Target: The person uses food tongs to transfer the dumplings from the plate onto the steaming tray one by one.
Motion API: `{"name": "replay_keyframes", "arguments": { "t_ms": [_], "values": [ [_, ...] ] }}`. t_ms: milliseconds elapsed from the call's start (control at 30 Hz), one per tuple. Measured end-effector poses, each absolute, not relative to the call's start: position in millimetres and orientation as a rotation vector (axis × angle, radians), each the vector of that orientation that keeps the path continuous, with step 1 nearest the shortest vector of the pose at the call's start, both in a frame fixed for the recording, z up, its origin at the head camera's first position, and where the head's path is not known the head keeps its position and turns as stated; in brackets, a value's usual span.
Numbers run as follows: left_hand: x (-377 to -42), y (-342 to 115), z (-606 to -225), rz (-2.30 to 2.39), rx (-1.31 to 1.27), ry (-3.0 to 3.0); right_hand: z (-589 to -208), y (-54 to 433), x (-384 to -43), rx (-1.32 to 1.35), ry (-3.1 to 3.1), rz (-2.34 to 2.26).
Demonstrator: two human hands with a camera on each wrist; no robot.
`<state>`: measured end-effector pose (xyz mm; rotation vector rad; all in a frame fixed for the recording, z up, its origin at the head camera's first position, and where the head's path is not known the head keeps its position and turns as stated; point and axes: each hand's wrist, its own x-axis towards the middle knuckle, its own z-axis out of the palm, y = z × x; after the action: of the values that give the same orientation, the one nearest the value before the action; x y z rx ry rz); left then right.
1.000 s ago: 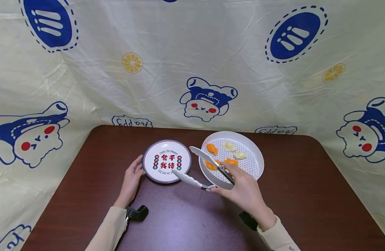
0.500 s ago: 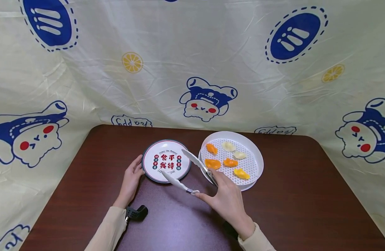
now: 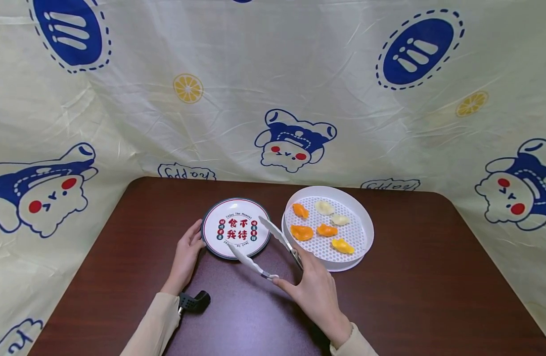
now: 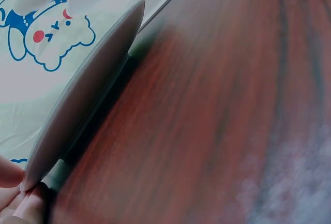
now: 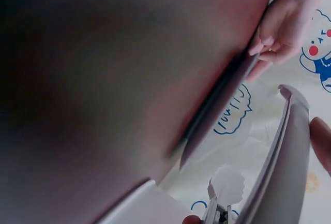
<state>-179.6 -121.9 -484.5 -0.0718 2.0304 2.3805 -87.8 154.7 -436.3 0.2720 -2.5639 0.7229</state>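
Note:
In the head view my left hand holds the left rim of a round white plate with a dark edge and printed characters. The left wrist view shows the thumb above and fingers below the edge of that plate. Farther right, my right hand grips a pair of tongs between thumb and fingers. Their pale arms are spread apart over the plate's right part, with nothing between the tips. One tong arm looms large in the right wrist view.
A round white perforated tray with a raised rim stands right of the plate. In it lie orange dumplings, a yellow dumpling and two cream dumplings. A patterned cloth hangs behind the brown table.
My right hand has moved left and nearer the body with the tongs, from over the tray to beside it. The yellow dumpling has come into view. My left hand and the plate have stayed put.

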Motion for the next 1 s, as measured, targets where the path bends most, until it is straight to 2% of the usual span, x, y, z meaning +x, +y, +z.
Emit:
{"name": "replay_keyframes", "arguments": {
  "t_ms": [700, 1000],
  "values": [
    [-181, -122, -487, 2.404, -0.084, 2.017, -449, 150, -85, 0.157, -2.711, 0.634],
    [-178, -121, -484, 2.389, -0.053, 2.041, -449, 150, -83, 0.192, -2.715, 0.603]
  ]
}}
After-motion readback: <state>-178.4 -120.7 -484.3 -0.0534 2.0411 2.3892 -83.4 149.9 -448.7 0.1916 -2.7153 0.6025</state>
